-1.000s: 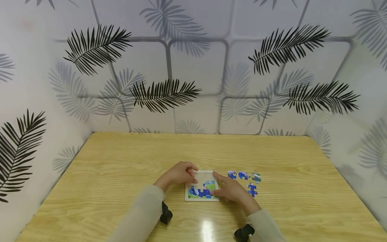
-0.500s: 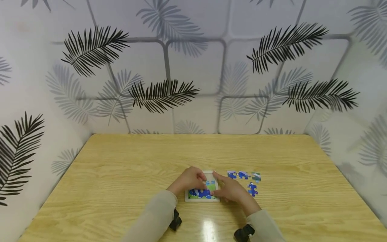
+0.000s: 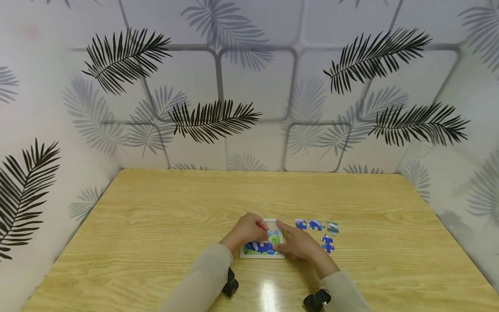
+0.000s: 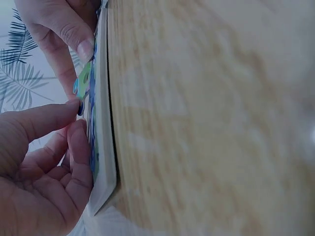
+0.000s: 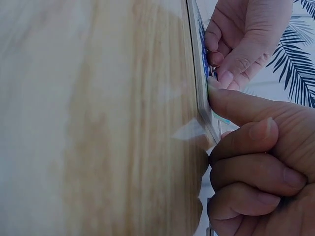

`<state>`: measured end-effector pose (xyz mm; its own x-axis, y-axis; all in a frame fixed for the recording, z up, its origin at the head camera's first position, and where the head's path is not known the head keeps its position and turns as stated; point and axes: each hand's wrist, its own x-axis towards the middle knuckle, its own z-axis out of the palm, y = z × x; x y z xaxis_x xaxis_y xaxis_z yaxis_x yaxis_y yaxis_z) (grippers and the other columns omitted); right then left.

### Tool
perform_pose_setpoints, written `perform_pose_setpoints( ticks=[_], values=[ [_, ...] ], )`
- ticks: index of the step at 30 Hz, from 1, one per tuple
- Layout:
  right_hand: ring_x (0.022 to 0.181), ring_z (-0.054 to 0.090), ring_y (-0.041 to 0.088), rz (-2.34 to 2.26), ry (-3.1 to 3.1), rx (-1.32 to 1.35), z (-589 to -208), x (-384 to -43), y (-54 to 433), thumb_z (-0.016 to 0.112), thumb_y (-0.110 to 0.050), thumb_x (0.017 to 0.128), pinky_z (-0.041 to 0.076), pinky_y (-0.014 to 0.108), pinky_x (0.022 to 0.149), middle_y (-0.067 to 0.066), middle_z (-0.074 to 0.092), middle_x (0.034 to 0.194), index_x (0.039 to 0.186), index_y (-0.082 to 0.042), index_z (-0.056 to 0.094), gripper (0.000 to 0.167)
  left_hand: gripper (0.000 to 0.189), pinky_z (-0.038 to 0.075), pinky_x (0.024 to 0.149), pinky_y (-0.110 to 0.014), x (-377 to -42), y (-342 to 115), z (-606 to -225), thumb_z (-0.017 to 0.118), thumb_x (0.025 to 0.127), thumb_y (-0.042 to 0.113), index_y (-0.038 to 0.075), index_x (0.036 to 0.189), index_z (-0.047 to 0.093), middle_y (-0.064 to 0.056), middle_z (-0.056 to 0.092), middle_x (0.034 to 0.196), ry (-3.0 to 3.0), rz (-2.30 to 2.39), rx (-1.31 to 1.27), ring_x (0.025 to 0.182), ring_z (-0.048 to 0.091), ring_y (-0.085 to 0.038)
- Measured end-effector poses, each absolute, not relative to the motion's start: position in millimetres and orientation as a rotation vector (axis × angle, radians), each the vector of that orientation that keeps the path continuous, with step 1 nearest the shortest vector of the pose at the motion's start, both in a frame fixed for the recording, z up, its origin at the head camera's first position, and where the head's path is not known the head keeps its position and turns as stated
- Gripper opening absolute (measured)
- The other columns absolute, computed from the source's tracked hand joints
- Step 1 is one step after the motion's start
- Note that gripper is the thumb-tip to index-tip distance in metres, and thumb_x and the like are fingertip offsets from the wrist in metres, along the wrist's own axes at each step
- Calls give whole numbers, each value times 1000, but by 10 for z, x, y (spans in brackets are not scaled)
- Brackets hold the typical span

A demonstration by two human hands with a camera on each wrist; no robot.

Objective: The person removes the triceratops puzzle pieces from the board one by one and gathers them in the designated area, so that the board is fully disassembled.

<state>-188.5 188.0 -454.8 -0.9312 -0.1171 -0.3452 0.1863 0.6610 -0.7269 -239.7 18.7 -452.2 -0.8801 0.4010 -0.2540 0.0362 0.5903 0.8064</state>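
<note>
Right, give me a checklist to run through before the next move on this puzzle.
1. Tray resting on the table: ok.
2. Right hand steadying the tray's right side: ok.
3. Left hand pinching a small piece: ok.
4. That piece lined up with its gap: cannot tell, fingers cover it.
5. All pieces in the tray: not ok, loose pieces lie to its right.

Indoor booth-like spot, room type unclear: wood-grain table (image 3: 163, 201), leaf-patterned walls (image 3: 257, 86) on three sides.
</note>
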Motion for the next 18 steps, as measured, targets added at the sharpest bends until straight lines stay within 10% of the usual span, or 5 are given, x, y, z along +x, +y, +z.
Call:
perform_pose_setpoints(
  ticks=[18],
  values=[
    [41,34,12,-1146,2523,63,-4543,-1875,1859,71,-22,85,30,26,46,3,47,62,148,-20,32,74,5,43,51,-22,-2437,116,-4569,72,81,5,3,80,68,1,57,64,2287,1416,317,53,49,-10]
  ],
)
